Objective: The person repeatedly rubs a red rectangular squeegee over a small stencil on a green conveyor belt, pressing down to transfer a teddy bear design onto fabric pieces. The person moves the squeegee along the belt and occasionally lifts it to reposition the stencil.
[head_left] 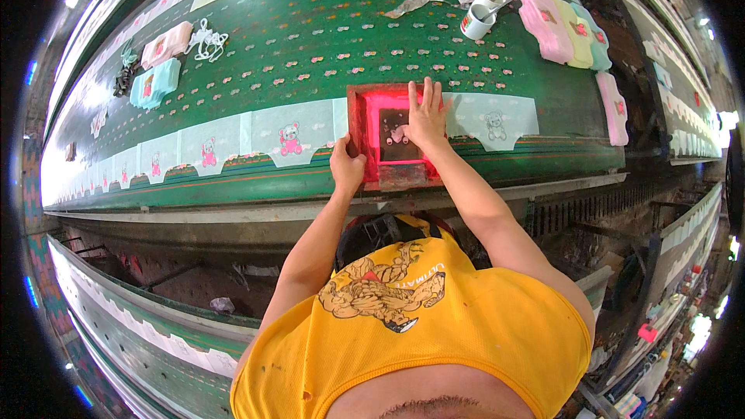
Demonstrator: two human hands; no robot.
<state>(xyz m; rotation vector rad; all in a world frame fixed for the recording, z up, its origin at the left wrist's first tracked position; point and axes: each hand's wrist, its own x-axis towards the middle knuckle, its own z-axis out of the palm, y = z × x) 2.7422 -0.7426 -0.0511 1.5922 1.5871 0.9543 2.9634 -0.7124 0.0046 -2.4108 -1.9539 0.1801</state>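
Note:
A screen-printing frame (355,120) with a wooden rim and a bright pink-red border round a dark window lies on the green table over a row of pale blue cloth pieces. My left hand (347,164) grips its left side, fingers round the edge. On the frame's right side rests my right hand (427,118), fingers stretched out and spread, palm down. Left of the frame, a cloth piece (268,130) carries a bear print filled in pink. The cloth piece (512,112) on the right bears a bear in grey outline only. Cloth beneath the frame is hidden.
Two white mugs (476,23) with handles sticking out stand at the far right. Folded pink, yellow and blue cloth stacks (547,27) lie beyond them. Further cloth stacks (157,81) and a white tangle of cord (208,40) sit at the left. The table's front rail (256,208) runs before me.

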